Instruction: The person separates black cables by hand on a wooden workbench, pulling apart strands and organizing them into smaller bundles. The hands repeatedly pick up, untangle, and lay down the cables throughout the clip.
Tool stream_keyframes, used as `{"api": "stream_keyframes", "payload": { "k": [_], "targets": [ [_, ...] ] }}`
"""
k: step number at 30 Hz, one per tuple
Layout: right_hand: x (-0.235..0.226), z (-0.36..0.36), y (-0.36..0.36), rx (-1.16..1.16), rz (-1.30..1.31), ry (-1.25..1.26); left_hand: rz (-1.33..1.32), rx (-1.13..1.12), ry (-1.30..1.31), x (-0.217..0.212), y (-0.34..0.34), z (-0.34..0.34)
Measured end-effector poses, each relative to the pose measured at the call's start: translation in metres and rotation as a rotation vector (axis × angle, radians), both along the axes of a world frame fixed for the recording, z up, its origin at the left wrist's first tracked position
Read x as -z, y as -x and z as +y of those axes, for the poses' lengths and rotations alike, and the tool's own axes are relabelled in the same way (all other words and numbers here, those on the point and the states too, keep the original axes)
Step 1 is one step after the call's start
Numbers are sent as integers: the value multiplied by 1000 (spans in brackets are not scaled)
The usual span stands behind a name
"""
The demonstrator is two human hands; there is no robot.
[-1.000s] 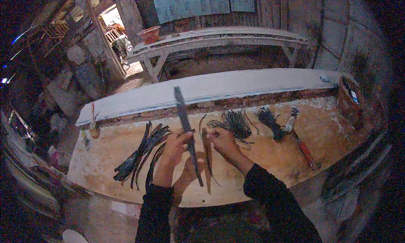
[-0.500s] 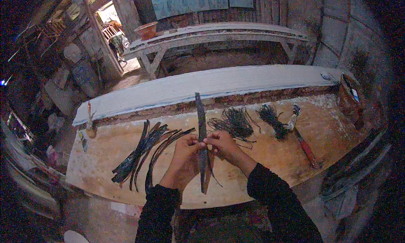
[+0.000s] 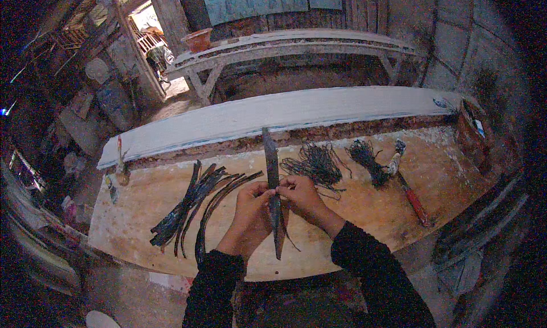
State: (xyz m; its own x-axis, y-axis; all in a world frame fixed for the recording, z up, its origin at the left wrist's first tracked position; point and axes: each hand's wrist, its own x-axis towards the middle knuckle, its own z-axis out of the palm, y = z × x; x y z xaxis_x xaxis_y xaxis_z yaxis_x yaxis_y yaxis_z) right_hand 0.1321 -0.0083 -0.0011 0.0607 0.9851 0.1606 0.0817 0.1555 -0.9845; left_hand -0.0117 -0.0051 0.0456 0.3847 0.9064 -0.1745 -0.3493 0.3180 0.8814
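A long, flat black strip point(image 3: 270, 157) stands nearly lengthwise before me over the wooden board. My left hand point(image 3: 254, 205) pinches it at mid-length from the left. From the other side, my right hand point(image 3: 303, 196) grips it between thumb and fingers, the two sets of fingertips almost meeting. A thin black sliver hangs beside the strip's lower end. Left of my hands lies a pile of similar black strips point(image 3: 185, 205), with a few curved ones point(image 3: 219, 197) beside it. Beyond my right hand rests a loose tangle of thin black cord point(image 3: 316, 163).
A tied black cord bundle point(image 3: 366, 160) and a red-handled hammer point(image 3: 412, 198) lie on the right of the board point(image 3: 353, 231). A brown container point(image 3: 473, 134) stands at the right end. Behind runs a pale raised ledge point(image 3: 273, 108); farther back stands a bench with an orange basin point(image 3: 198, 40).
The strip has turned slightly between my fingers, and its upper end sits a touch lower. Both hands keep their pinch in nearly the same place.
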Motion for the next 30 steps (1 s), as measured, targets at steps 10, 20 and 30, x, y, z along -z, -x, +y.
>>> {"api": "stream_keyframes", "payload": {
  "k": [10,20,30],
  "targets": [
    [-19,-10,2,101,-231,73,62,18,-72,17,4,7],
    [-28,-16,5,90,-156,75,57,41,-54,29,4,14],
    [-29,-18,4,130,-305,8,-61,100,34,5,0,-4]
  ]
}}
